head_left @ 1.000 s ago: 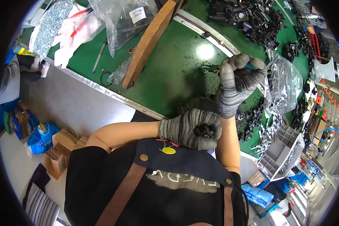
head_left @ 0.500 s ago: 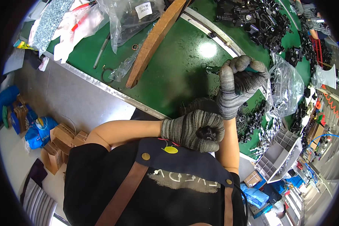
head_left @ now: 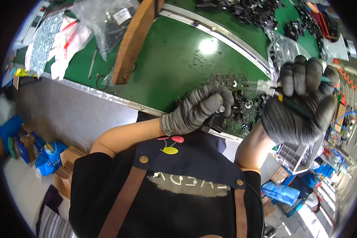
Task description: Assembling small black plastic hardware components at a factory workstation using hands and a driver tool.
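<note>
The small pin-ended part (head_left: 221,109) sits in the left hand (head_left: 204,105), low and to the left of the pliers (head_left: 267,86) in the right hand (head_left: 305,95). The left hand is the nearer of the 2 to the part, its thumb and curled fingers pinching it, with a round silvery tip poking out by the thumb; the rest is dark and mostly hidden by the glove. The pliers' long axis runs from the right palm toward the left, its metal nose aimed over the table at a level above the part and well short of touching it. The right hand lies palm up, fingers folded over 1 handle and the other handle across the palm; the 2 handles stand apart. Whether the tips carry anything is too blurred to tell.

Both gloves are ribbed grey knit, smudged darker on the right. The table (head_left: 166,59) is glossy green, crossed by a curved metal strip (head_left: 226,33). Thin, curved rings (head_left: 235,84) lie scattered beyond the left hand. A rough wooden bar (head_left: 133,39) stretches away on the left, beside a crinkled clear bag (head_left: 101,25); jagged black parts (head_left: 250,12) heap up at the far side. The navy apron (head_left: 186,158) is matte cloth.
</note>
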A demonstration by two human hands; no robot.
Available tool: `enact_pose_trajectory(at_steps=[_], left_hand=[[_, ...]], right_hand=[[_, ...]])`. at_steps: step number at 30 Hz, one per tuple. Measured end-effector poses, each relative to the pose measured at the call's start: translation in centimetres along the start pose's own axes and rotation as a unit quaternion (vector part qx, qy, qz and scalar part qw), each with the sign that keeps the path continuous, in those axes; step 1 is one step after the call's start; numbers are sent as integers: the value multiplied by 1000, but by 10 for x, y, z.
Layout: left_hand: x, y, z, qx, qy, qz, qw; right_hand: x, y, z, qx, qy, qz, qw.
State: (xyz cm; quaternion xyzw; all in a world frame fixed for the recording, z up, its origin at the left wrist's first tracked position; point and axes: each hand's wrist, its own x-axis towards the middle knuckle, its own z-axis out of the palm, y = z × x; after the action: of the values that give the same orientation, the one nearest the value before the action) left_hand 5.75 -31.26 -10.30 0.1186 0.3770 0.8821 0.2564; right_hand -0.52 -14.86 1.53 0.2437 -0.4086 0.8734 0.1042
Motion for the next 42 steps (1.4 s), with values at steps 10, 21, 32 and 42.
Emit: enact_pose_trajectory(at_steps=[10, 21, 32, 42], left_hand=[[4, -20, 12, 67, 29, 29, 997], [-3, -12, 17, 121, 36, 15, 992], [-2, -13, 17, 121, 19, 52, 991], [-8, -6, 21, 98, 8, 54, 994]], right_hand=[[-43, -26, 30, -73, 15, 90, 993], [-59, -19, 55, -189, 93, 56, 976], [-66, -18, 59, -200, 57, 38, 977], [-81, -8, 37, -107, -19, -43, 993]])
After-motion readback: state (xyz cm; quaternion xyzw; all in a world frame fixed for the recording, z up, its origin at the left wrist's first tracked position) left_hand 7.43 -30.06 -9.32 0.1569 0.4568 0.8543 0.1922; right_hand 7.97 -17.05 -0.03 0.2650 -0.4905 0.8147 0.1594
